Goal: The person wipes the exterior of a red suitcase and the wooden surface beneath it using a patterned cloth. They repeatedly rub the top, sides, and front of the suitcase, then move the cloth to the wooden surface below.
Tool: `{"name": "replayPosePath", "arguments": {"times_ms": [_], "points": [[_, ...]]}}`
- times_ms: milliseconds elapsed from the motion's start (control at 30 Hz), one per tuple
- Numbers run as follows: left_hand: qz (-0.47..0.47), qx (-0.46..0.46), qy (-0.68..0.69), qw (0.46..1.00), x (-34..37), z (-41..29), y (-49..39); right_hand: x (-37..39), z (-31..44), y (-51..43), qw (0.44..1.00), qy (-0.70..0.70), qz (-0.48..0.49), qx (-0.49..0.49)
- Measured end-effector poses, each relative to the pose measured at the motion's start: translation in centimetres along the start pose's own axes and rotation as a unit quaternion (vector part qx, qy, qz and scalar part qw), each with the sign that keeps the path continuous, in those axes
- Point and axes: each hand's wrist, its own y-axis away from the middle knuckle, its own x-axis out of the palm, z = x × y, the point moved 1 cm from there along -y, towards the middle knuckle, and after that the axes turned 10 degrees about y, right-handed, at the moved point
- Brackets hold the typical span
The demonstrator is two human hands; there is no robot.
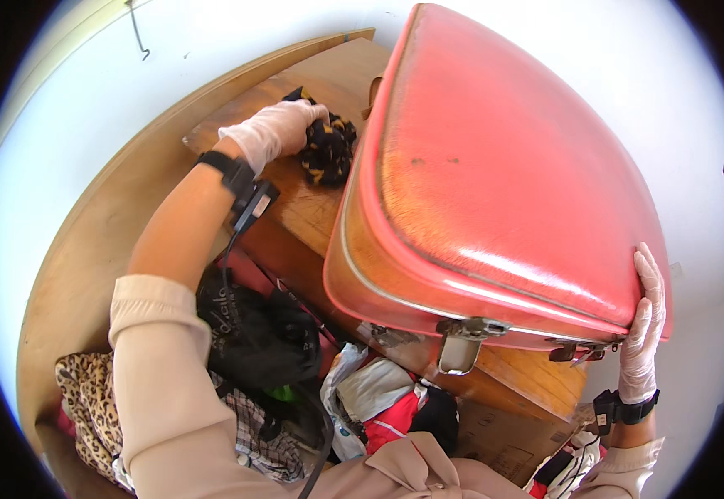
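A large red hard-shell suitcase point(511, 168) rests tilted on a wooden surface point(303, 215), its metal latches facing me. One latch point(460, 355) hangs open. My right hand point(642, 330), in a thin translucent glove, lies flat against the suitcase's right front corner. To the suitcase's left, my gloved left hand point(284, 128) has its fingers closed on a bunched black cloth with a yellow pattern point(331, 150). The fingertips of that hand are partly hidden. The cloth lies on the wood against the suitcase's side.
Below the wooden surface lie a black bag point(262, 337) bearing writing, a leopard-print cloth point(88, 399), plaid fabric point(262, 430) and a red cloth point(393, 424). A cardboard box point(502, 440) stands at lower right. A curved-looking wooden panel point(94, 249) bounds the left side. White wall point(698, 206) rises behind.
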Motion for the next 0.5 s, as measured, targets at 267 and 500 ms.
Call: {"name": "replayPosePath", "arguments": {"times_ms": [267,500], "points": [[0.024,-0.098,0.167,0.981,-1.1,-4.0,-5.2,-0.2,-0.1,0.2,1.0,0.004,-0.001,-0.001],[0.054,-0.012,0.061,0.997,1.0,-1.1,-3.5,-0.1,0.0,0.1,1.0,0.001,-0.025,-0.018]]}}
